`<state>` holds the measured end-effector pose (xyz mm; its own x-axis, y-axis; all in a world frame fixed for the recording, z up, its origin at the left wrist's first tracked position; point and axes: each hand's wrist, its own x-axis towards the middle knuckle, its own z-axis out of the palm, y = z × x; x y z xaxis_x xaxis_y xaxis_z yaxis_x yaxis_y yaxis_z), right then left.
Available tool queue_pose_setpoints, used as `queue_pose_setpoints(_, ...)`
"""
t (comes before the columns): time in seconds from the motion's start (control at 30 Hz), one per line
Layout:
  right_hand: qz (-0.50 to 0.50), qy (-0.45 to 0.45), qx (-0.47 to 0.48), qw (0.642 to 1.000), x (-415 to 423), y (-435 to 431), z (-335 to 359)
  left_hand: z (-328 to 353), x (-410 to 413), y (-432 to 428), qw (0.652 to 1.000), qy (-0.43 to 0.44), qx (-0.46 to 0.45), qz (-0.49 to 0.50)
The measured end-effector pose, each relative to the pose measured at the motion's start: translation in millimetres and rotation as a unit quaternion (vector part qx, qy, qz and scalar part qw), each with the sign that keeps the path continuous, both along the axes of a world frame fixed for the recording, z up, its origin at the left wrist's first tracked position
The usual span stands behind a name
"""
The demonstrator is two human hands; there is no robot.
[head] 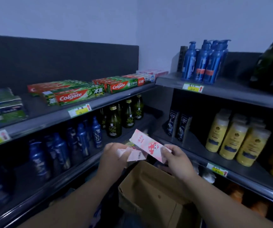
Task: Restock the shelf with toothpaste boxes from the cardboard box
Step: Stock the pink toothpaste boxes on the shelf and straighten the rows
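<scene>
Above the cardboard box (150,186): both hands meet in front of the lower shelves, each with a pink toothpaste box.
Left hand (114,156): fingers curled round a pink box with a barcode (136,156), with the barcode face turned up.
Right hand (173,157): thumb and fingers pinch the near end of a pink mushroom-print box (149,144), which slants up and away to the left and overlaps the barcode box.
Cardboard box: open and just below the hands. Its contents cannot be made out.
Top shelf (119,98), left unit: red-and-green Colgate boxes (73,96) lie flat in stacks, blue toothpaste boxes (2,109) sit at the left end, and pale pink boxes (154,73) sit in the far corner.
Second shelf, left unit: blue bottles (58,150) and dark green bottles (114,123).
Right unit: blue pump bottles (203,63) stand on top. Clear shampoo boxes (178,125) and yellow bottles (231,137) stand below.
</scene>
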<state>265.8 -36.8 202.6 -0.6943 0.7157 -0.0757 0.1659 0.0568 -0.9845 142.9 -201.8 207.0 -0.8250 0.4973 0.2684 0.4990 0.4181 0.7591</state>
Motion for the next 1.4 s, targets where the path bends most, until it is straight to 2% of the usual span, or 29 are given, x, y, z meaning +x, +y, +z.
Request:
queue_pose_setpoints(0.1,0.009,0.049,-0.061,0.997,14.1,-16.9,18.0,16.0,18.5,-26.2,0.997,-0.032,0.022,0.062)
queue_pose_setpoints(0.3,0.058,0.135,-0.146,0.978,25.4,-57.0,56.0,45.7,37.2,-89.9,0.990,-0.047,0.062,0.117)
queue_pose_setpoints(0.47,0.107,0.148,-0.121,0.976,24.4,-98.6,82.6,75.1,43.6,-147.3,0.982,-0.067,0.128,0.120)
queue_pose_setpoints(0.6,0.144,0.166,-0.119,0.968,13.6,-146.5,99.4,95.5,47.7,-200.4,0.977,-0.069,0.147,0.134)
queue_pose_setpoints(0.9,0.279,0.143,-0.038,0.949,-29.6,-318.1,116.6,117.5,50.1,-379.3,0.950,-0.089,0.220,0.204)
queue_pose_setpoints(1.13,0.347,0.127,-0.038,0.928,-50.1,-462.3,116.1,118.4,61.8,-519.9,0.926,-0.106,0.276,0.233)
queue_pose_setpoints(1.4,0.381,0.134,-0.108,0.908,-69.1,-580.6,124.9,128.9,71.4,-640.1,0.906,-0.093,0.304,0.279)
